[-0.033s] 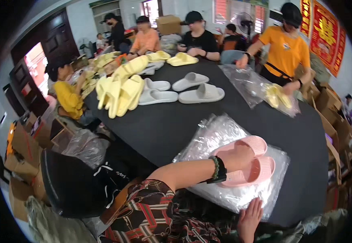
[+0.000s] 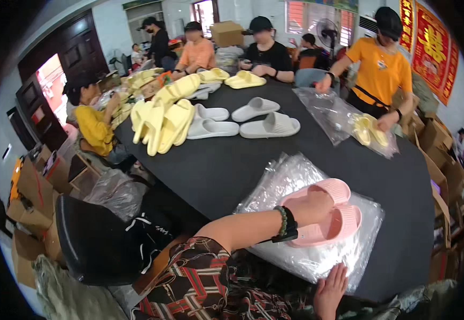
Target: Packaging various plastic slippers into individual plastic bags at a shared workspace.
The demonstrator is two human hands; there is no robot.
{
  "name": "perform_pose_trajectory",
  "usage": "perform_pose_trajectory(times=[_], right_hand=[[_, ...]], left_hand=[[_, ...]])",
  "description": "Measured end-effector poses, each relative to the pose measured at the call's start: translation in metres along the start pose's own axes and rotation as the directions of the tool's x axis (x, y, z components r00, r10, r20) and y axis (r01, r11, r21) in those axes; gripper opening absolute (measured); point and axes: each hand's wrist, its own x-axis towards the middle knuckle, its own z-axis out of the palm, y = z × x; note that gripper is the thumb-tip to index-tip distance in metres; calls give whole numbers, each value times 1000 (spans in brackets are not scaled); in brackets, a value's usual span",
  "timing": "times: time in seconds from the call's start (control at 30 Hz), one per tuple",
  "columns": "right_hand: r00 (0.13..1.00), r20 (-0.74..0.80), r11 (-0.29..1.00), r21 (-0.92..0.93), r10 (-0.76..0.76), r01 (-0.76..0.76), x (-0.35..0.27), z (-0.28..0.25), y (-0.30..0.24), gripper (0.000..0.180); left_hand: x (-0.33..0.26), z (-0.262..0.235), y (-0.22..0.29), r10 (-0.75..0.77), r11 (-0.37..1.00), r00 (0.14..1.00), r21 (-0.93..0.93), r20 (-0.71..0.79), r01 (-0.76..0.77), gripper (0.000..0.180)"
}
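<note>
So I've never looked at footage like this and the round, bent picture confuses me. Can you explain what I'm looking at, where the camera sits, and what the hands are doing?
There is no machine here: a person wears a wide-angle camera on the head, looking down, which bends straight edges. The left hand reaches across and rests on a pair of pink slippers lying on a stack of clear plastic bags. The right hand lies flat at the near edge of that stack, holding nothing. All this sits on a dark table. Farther off lie yellow slippers and white slippers, with other people working around the table.
</note>
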Motion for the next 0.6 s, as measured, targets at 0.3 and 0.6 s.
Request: perform_pose_trajectory(times=[0.3, 0.6], right_hand=[[1000, 18, 999, -39, -4, 5, 3, -28, -16, 58], [999, 36, 1000, -7, -30, 30, 5, -13, -15, 60]], left_hand=[[-63, -106, -116, -98, 901, 989, 412, -106, 134, 21], [-83, -359, -289, -341, 366, 701, 598, -627, 713, 15]])
